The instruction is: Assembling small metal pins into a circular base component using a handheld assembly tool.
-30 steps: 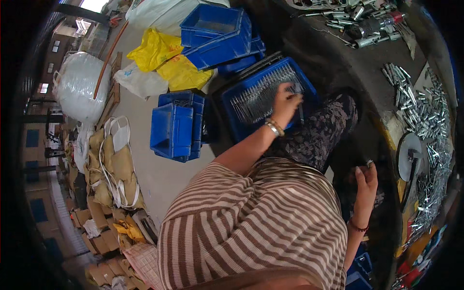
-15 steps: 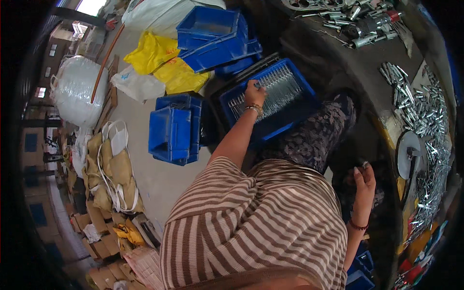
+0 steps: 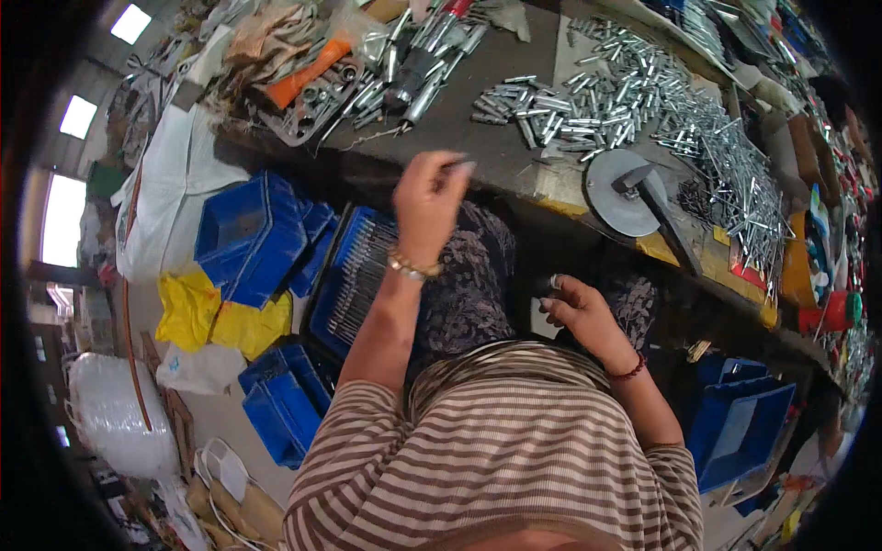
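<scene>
My left hand (image 3: 427, 207) is raised by the near edge of the workbench (image 3: 514, 170), its fingers curled and pinched together. Whatever lies between them is too small or blurred to make out. Lower and to the right, my right hand (image 3: 583, 317) hovers over my lap with thumb and fingers bent close together; its fingertips hide anything they grip. Left of my leg sits a blue crate (image 3: 317, 317) with neat rows of thin metal parts (image 3: 363, 266). On the bench, a hammer (image 3: 663, 220) rests across a round metal plate (image 3: 611, 188).
Loose metal cylinders (image 3: 588, 110) and a pile of thin metal pins (image 3: 744, 207) cover the bench's right side. A dark power tool (image 3: 413, 78) and an orange-handled tool (image 3: 312, 72) lie at its left. Blue bins (image 3: 243, 230) stand left, another blue bin (image 3: 744, 432) right.
My left hand has left the blue crate and risen toward the bench. My right hand has come in over my lap. The view has swung right, showing more of the bench.
</scene>
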